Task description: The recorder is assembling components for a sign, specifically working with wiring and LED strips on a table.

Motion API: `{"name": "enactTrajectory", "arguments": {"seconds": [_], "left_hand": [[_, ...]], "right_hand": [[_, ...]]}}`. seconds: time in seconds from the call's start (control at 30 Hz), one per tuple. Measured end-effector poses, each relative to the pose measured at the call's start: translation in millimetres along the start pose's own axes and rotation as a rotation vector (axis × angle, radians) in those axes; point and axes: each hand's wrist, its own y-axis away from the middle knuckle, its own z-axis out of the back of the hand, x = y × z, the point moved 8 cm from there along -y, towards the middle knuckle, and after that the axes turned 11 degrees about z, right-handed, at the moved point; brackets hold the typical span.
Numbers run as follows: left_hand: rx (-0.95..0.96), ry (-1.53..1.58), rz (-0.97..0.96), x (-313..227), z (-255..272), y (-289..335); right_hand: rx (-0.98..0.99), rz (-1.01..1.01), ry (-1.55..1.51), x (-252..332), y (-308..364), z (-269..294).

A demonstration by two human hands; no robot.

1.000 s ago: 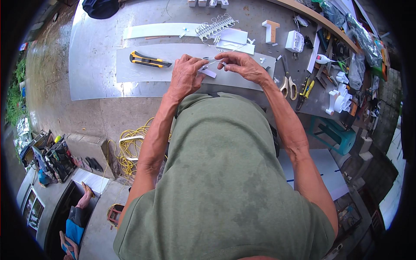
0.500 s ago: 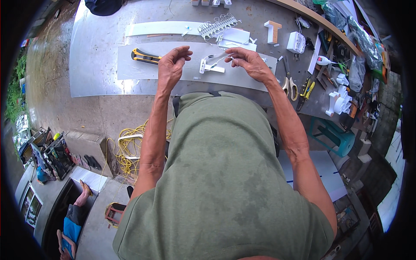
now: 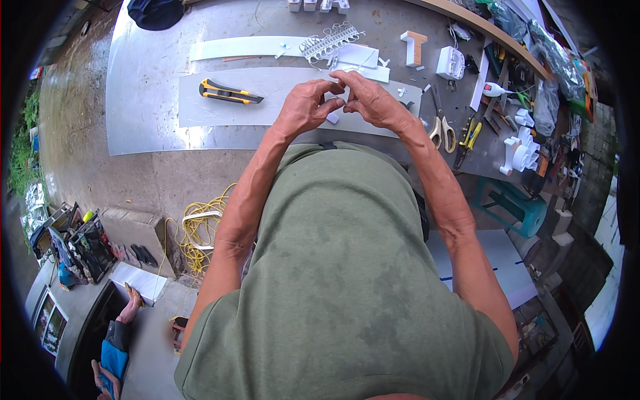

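Over a grey sheet (image 3: 220, 115) on the metal-topped table, my two hands meet with fingertips bent toward each other. My left hand (image 3: 307, 108) is closed, thumb toward the right hand. My right hand (image 3: 371, 101) is also closed, its index finger reaching across. What they pinch is hidden between the fingers. A small pale piece (image 3: 333, 118) shows just below the fingertips. Left of my hands lies a yellow-and-black utility knife (image 3: 230, 92). Beyond them, a string of small white light modules (image 3: 330, 41) with thin wires rests near white strips (image 3: 363, 57).
On the right are a white-and-wood T-shaped block (image 3: 413, 49), a white box-like part (image 3: 451, 64), scissors (image 3: 443, 128), and yellow-handled pliers (image 3: 474, 137). A teal stool (image 3: 523, 210) stands below the table. Yellow cable (image 3: 200, 233) lies coiled on the floor; a person (image 3: 117, 353) is at lower left.
My left hand has moved right to meet the right hand, which has shifted slightly left. The small white part and wires that showed between them are now mostly covered.
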Motion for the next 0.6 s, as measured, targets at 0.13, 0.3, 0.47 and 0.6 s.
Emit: {"name": "enactTrajectory", "arguments": {"seconds": [0.13, 0.3, 0.47, 0.6], "left_hand": [[0.046, -0.034, 0.023, -2.5, -4.9, -4.2], [0.085, 0.198, 0.051, 18.0, -13.3, -9.5], [0.052, 0.381, 0.229, 33.7, -3.3, -6.5], [0.054, 0.495, 0.305, 38.4, -7.1, -4.6]], "right_hand": [[0.008, 0.001, 0.015, 2.7, 2.4, 3.5], [-0.130, 0.048, 0.102, 12.6, 16.3, 13.9], [-0.482, -0.600, 0.853, -14.8, 145.9, 81.9], [-0.492, -0.830, 0.819, -43.6, 238.7, 65.1]]}}
